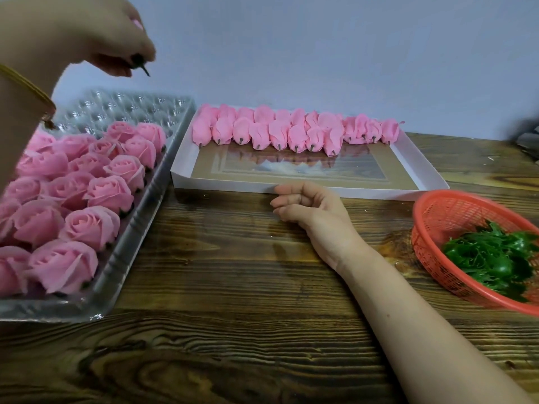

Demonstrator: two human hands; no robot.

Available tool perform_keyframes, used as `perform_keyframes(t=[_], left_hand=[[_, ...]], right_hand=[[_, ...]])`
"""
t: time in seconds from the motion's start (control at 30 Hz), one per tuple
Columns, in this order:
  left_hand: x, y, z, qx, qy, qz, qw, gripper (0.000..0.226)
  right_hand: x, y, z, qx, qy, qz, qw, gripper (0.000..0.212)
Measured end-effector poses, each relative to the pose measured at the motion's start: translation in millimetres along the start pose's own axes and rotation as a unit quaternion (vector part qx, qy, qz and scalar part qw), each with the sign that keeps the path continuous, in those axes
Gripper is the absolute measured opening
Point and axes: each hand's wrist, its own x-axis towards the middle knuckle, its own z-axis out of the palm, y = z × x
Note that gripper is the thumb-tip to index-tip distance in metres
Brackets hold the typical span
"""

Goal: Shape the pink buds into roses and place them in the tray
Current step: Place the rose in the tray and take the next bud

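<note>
The left hand (110,33) is raised high to the left of the box (320,192), above the far end of the tray (131,243). Its fingers are closed around a flower (137,23): a scrap of pink shows by the knuckles and a dark stem pokes out below. The hand hides most of the flower, so it is probably a finished rose, but that cannot be told for sure. The right hand (306,208) rests on the table (233,316) just in front of the box's near edge, fingers loosely curled and holding nothing.

The work looks well along. Shaped roses (108,193) fill the near and middle rows of the tray, which lies left of the box; only the clear cells at its far end are bare. Against the far wall of the box lie two rows of unshaped buds (277,132), stems toward the person, so a fair batch is left. They lie beyond the right hand, near enough for an easy reach, and well apart from the left. A basket (437,217) of green leaves (495,255) sits right of the box.
</note>
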Motion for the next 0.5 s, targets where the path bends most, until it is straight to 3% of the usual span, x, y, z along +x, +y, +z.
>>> perform_keyframes(t=[0.1, 0.23, 0.5], left_hand=[[18, -28, 1, 0.049, 0.010, -0.024, 0.998, 0.013], [31, -59, 5, 0.114, -0.032, -0.066, 0.991, 0.017], [37, -95, 19, 0.138, -0.095, -0.091, 0.982, 0.013]], right_hand=[[0, -1, 0, -0.012, -0.002, 0.000, 1.000, 0.032], [-1, -1, 0, -0.020, -0.004, 0.003, 1.000, 0.031], [-1, -2, 1, -0.015, -0.002, 0.000, 1.000, 0.032]])
